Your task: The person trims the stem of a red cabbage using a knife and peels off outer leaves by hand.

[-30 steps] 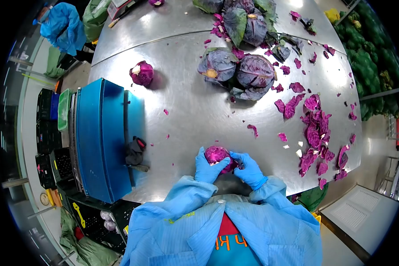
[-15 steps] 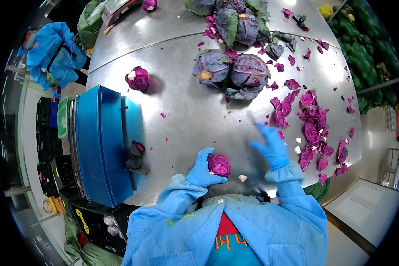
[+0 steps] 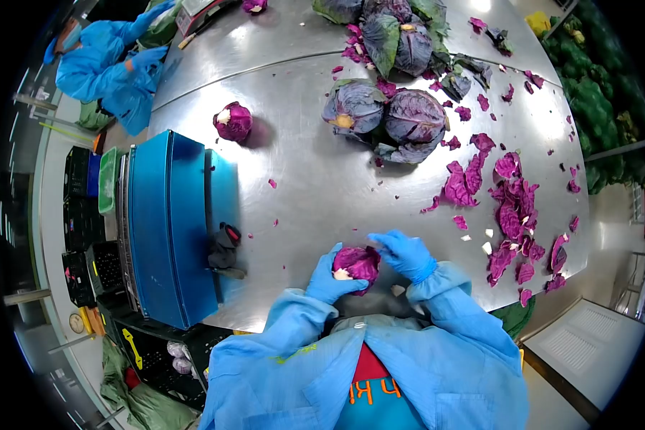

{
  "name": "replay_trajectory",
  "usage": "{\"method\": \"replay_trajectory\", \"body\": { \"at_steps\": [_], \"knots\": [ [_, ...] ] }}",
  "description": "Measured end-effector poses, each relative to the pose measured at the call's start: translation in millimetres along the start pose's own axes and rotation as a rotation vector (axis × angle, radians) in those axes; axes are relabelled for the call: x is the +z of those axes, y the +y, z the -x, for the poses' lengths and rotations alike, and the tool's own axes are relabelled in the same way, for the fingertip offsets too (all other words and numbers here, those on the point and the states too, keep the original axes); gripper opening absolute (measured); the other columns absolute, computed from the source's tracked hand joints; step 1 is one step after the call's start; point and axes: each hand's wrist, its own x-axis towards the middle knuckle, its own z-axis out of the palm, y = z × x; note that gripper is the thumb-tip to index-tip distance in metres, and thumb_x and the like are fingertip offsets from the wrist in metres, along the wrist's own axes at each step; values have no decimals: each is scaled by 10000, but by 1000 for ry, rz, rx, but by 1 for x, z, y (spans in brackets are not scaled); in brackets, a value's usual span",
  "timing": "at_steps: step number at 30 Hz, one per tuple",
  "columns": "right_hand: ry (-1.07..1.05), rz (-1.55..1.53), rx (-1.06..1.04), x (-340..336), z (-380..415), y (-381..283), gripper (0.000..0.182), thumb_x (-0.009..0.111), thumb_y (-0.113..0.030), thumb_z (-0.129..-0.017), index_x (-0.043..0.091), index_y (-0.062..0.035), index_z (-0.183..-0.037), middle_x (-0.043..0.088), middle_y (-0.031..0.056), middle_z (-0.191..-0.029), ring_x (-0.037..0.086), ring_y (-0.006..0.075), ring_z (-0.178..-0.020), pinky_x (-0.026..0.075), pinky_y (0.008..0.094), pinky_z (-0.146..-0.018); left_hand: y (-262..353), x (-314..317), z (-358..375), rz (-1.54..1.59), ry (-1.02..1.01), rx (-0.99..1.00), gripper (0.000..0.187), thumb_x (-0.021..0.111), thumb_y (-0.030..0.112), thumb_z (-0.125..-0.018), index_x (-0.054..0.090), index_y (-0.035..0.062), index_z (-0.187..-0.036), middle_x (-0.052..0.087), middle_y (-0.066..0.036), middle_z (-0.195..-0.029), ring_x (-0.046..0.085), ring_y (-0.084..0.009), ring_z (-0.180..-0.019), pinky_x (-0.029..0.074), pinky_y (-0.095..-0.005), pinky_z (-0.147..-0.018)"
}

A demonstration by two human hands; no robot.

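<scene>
My left hand (image 3: 327,279), in a blue glove, is closed round a peeled red cabbage (image 3: 358,269) near the table's front edge. The cabbage's pale cut stem shows at its lower left. My right hand (image 3: 407,256), also gloved, is at the cabbage's upper right, fingers stretched towards its outer leaf; whether they touch it is hard to tell. Just below the right hand lies a pale stem piece (image 3: 398,290). Loose purple leaves (image 3: 512,208) are heaped on the table to the right.
Untrimmed cabbages (image 3: 416,118) stand at the table's (image 3: 301,193) far middle. A peeled cabbage (image 3: 233,122) sits at the left, behind a blue box (image 3: 168,229) with a dark cloth-like item (image 3: 224,247) beside it. A co-worker in blue (image 3: 111,64) is at the far left; green net sacks (image 3: 595,107) are at the right.
My right hand has come left from above the table to the cabbage. The cabbage has turned in my left hand, bringing its pale stem into view. The co-worker's arms have moved towards the table.
</scene>
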Motion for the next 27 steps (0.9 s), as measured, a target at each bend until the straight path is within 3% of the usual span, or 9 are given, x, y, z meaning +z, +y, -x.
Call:
{"method": "replay_trajectory", "body": {
  "at_steps": [3, 6, 8, 12, 15, 18, 21, 24, 27],
  "knots": [
    [120, 227, 308, -4, 8, 33, 332, 628, -223, -881, 566, -205, -1207, 594, 99, -959, 619, 292, -850, 519, 405, -663, 10, -23, 9, 461, -213, -62, 1011, 884, 241, -600, 349, 2, -1424, 416, -164, -1421, 444, -274, -1291, 349, -409, -1093],
    [513, 209, 327, -18, 15, 57, 414, 659, -218, -862, 554, -189, -1262, 582, 72, -878, 596, 231, -782, 504, 353, -675, 14, -27, 12, 1042, -389, -132, 1008, 845, 131, -614, 297, 23, -1453, 429, -136, -1415, 446, -285, -1295, 344, -438, -1105],
    [652, 75, 375, -41, 13, 31, 484, 694, -212, -838, 544, -176, -1297, 575, 45, -847, 571, 182, -748, 488, 319, -675, 20, -23, 9, 1118, -380, -121, 1009, 849, 141, -616, 297, 29, -1453, 428, -138, -1414, 448, -292, -1293, 347, -441, -1105],
    [69, -715, 492, -38, 8, -41, 630, 787, -224, -765, 532, -148, -1336, 594, 12, -897, 506, 87, -764, 455, 247, -701, 28, -15, -8, 955, -287, -21, 1035, 869, 153, -600, 293, 36, -1452, 432, -141, -1404, 450, -287, -1287, 359, -436, -1100],
    [63, -936, 432, -13, 5, -53, 610, 782, -254, -777, 540, -146, -1327, 600, 2, -896, 502, 74, -760, 453, 234, -717, 32, -13, -10, 855, -218, 37, 1042, 873, 149, -599, 289, 36, -1453, 445, -138, -1390, 458, -277, -1276, 370, -427, -1090],
    [27, -896, 280, -11, 2, -40, 601, 767, -254, -787, 537, -153, -1333, 609, 9, -886, 542, 102, -722, 472, 248, -697, 26, -13, -5, 900, -185, 17, 1018, 866, 146, -606, 304, 34, -1447, 448, -140, -1389, 460, -277, -1274, 373, -422, -1088],
    [151, -272, 1, -19, 4, -45, 501, 740, -144, -798, 585, -106, -1273, 565, 10, -747, 531, 125, -622, 472, 264, -626, 20, -11, -6, 955, -209, -54, 990, 855, 154, -609, 326, 27, -1436, 449, -145, -1390, 457, -281, -1279, 367, -426, -1093],
    [286, -50, -74, -15, 6, -35, 339, 694, -159, -815, 631, -112, -1145, 635, 89, -813, 602, 218, -615, 507, 332, -572, 23, -7, -4, 1025, -259, -80, 996, 850, 197, -601, 330, 23, -1432, 432, -160, -1405, 443, -297, -1295, 349, -442, -1106],
    [503, -248, 156, -22, 4, 14, 78, 652, -124, -827, 652, -89, -897, 634, 124, -777, 642, 269, -661, 507, 365, -571, 25, -9, -1, 1194, -350, -18, 1052, 853, 258, -607, 271, 23, -1452, 386, -194, -1435, 409, -331, -1319, 332, -470, -1114]
  ]
}}
